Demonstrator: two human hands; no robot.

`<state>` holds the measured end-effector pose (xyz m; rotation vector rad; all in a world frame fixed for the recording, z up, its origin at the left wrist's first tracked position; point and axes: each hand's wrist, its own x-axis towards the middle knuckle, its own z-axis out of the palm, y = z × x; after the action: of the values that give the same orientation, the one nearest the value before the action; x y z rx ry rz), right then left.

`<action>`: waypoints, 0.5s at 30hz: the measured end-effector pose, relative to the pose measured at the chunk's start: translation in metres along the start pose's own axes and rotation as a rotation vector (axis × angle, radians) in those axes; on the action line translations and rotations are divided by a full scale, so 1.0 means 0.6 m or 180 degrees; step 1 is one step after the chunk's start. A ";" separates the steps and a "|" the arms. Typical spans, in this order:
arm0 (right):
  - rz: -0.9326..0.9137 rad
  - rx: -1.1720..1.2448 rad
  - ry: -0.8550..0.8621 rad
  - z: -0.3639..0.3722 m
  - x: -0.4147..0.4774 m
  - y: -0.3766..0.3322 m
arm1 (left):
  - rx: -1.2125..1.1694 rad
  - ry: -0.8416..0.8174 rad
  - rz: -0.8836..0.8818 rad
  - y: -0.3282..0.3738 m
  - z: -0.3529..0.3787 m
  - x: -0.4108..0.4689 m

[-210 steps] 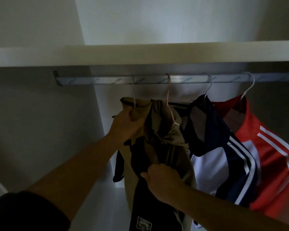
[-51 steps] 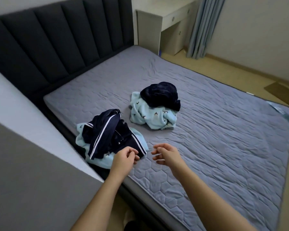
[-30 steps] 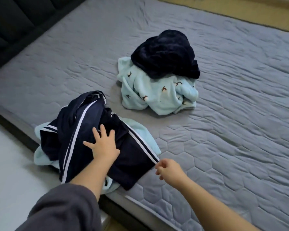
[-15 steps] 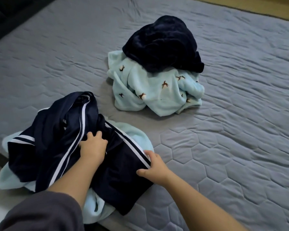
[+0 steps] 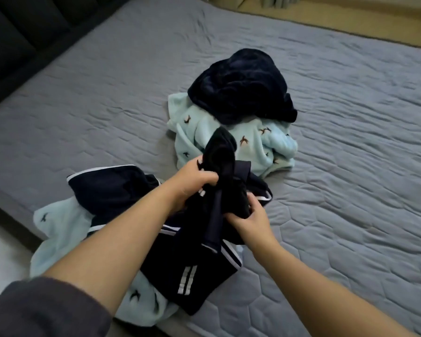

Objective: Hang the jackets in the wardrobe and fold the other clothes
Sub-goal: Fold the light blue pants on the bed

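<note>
Together, the left hand (image 5: 192, 184) and the right hand (image 5: 252, 221) have their fingers curled tight around a bunched-up part of the navy striped garment (image 5: 187, 261), the left gripping higher and the right just below it. The rest of that garment lies on a pale blue fleece (image 5: 61, 229) at the near edge of the grey quilted mattress (image 5: 350, 215). Farther in sits a second heap, a dark blue piece (image 5: 241, 86) on top of a pale blue bird-print piece (image 5: 260, 142), with the dark headboard (image 5: 22, 32) at the upper left.
</note>
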<state>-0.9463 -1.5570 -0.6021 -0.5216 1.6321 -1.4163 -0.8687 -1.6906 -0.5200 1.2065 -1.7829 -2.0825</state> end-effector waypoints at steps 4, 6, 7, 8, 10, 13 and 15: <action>-0.0152 -0.1061 0.0820 -0.058 0.009 -0.027 | 0.0186 0.0838 -0.0323 -0.067 -0.038 0.016; -0.0290 -0.1960 0.0938 -0.071 0.030 -0.046 | 0.1766 0.1639 -0.0779 -0.127 -0.083 0.004; -0.0276 -0.2377 0.0825 -0.074 0.040 -0.052 | 0.2573 0.1991 -0.1077 -0.155 -0.105 -0.008; -0.0189 -0.2778 0.0540 -0.072 0.047 -0.053 | 0.2948 0.2297 -0.1391 -0.182 -0.122 -0.018; 0.0128 -0.3405 -0.0418 -0.056 0.050 -0.038 | 0.2450 0.2730 -0.2060 -0.216 -0.138 -0.035; 0.0383 -0.3652 -0.1267 -0.024 0.038 0.014 | 0.1130 0.2843 -0.2305 -0.248 -0.141 -0.027; 0.0349 -0.3603 -0.1236 -0.012 0.035 0.041 | 0.1003 0.2633 -0.2104 -0.253 -0.145 -0.015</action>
<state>-0.9576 -1.5630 -0.6325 -1.2121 1.9622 -0.1497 -0.7498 -1.7084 -0.6476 2.5218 -1.4113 -1.1389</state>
